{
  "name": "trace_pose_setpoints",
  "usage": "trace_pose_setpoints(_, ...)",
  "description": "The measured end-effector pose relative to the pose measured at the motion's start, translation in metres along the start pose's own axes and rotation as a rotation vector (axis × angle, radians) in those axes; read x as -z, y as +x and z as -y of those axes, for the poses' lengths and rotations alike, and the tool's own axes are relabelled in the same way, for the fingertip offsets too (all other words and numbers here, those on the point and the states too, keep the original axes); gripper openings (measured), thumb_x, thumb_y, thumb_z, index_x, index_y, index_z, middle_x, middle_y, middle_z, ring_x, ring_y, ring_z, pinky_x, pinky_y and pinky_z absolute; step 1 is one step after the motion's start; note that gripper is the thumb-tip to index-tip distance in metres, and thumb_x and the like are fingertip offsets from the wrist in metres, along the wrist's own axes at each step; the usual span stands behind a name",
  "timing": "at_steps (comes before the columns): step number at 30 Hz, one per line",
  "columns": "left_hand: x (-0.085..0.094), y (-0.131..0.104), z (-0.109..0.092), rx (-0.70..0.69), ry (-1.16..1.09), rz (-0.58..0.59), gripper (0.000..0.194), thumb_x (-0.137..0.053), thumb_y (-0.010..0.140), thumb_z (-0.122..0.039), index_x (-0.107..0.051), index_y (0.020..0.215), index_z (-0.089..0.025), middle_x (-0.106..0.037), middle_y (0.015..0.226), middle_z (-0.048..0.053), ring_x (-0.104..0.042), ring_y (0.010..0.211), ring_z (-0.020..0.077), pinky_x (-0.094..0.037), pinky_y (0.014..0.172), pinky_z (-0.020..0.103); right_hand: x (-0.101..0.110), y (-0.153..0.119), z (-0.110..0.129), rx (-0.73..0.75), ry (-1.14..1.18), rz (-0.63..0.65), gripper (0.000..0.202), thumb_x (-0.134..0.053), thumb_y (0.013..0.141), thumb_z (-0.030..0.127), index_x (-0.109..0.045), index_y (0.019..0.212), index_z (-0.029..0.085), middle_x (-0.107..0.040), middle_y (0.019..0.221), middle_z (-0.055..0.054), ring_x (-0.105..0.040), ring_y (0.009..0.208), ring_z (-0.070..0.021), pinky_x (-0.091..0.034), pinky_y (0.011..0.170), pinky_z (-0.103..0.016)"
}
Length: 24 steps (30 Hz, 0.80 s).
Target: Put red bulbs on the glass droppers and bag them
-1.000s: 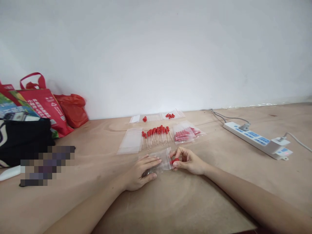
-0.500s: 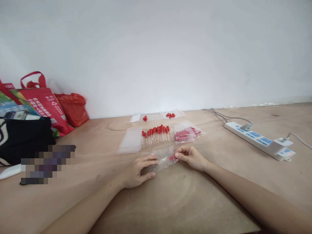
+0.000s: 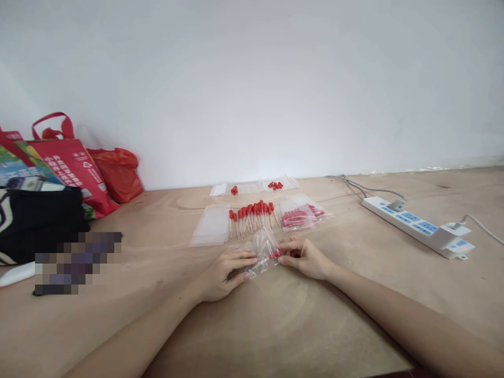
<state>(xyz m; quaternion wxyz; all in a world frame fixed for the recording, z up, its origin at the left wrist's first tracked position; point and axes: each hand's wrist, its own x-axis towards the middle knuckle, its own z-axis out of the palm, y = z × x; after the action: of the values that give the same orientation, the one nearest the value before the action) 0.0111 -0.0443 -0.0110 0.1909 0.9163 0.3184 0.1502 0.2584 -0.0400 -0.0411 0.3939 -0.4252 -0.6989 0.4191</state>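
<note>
A clear zip bag (image 3: 264, 242) is bunched up on the table between my hands. My left hand (image 3: 232, 268) grips the bag's left side, fingers on top and thumb along the lower edge. A red-bulbed dropper (image 3: 274, 254) shows at the bag's right end, with my right hand (image 3: 301, 257) pinched on its red bulb. Its thin tube is hard to make out in the plastic. Just beyond lies a row of several red-bulbed droppers (image 3: 252, 218). Flat empty zip bags (image 3: 210, 227) lie left of that row, and filled bags of red-bulbed droppers (image 3: 303, 214) lie right of it.
Loose red bulbs (image 3: 275, 185) and thin clear tubes (image 3: 249, 189) lie near the wall. A white power strip (image 3: 417, 226) with plugs and cables is on the right. Shopping bags (image 3: 74, 168) and a black cloth bag (image 3: 43, 223) stand on the left.
My right hand has shifted slightly left with the dropper's red bulb, which sits further into the zip bag. The bag's plastic has crumpled and risen into a peak.
</note>
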Motion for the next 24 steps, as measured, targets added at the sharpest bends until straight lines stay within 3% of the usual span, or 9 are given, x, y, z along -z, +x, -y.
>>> trace_pose_setpoints(7,-0.001,-0.002,0.001,0.013,0.007,-0.015,0.035,-0.046,0.084,-0.027,-0.050,0.118,-0.027,-0.050,0.124,0.003,-0.042,0.116,0.0205,-0.032,0.099,0.042,-0.005,-0.001,0.010,-0.112,0.062,-0.091,0.023,-0.063,0.065,0.039,-0.057,0.066,0.016,-0.051,0.053,0.003,-0.042,0.044,-0.0069,-0.034,0.043,-0.021)
trace_pose_setpoints(14,-0.002,-0.002,0.003,0.016,0.013,-0.053,0.034,-0.046,0.083,-0.027,-0.051,0.117,-0.024,-0.049,0.124,0.004,-0.043,0.115,0.0202,-0.035,0.097,0.039,-0.005,-0.004,0.011,-0.198,0.169,-0.044,0.028,-0.055,0.071,0.044,-0.043,0.071,0.020,-0.040,0.048,0.009,-0.031,0.030,-0.0036,-0.021,0.030,-0.018)
trace_pose_setpoints(17,-0.002,-0.001,0.003,0.015,0.001,-0.046,0.033,-0.047,0.083,-0.029,-0.052,0.116,-0.024,-0.051,0.122,0.004,-0.044,0.114,0.0198,-0.036,0.097,0.038,-0.002,-0.005,0.006,-0.142,0.162,-0.046,0.025,-0.058,0.069,0.035,-0.042,0.080,0.020,-0.047,0.059,0.007,-0.039,0.038,-0.0043,-0.028,0.035,-0.017)
trace_pose_setpoints(21,-0.001,-0.001,0.002,0.006,-0.008,-0.023,0.032,-0.047,0.084,-0.030,-0.054,0.115,-0.023,-0.052,0.121,0.005,-0.045,0.113,0.0196,-0.035,0.097,0.039,0.012,0.005,0.008,-0.024,-0.214,-0.152,0.016,-0.056,0.069,0.022,-0.048,0.082,0.019,-0.054,0.070,0.001,-0.048,0.055,-0.0084,-0.038,0.051,-0.021)
trace_pose_setpoints(24,-0.001,-0.001,0.002,0.004,-0.016,-0.012,0.032,-0.046,0.084,-0.030,-0.053,0.115,-0.025,-0.052,0.122,0.004,-0.045,0.114,0.0193,-0.032,0.099,0.040,0.023,0.030,0.016,0.018,-0.582,-0.249,0.006,-0.049,0.072,0.018,-0.054,0.075,0.017,-0.059,0.077,-0.004,-0.053,0.070,-0.0139,-0.038,0.062,-0.024)
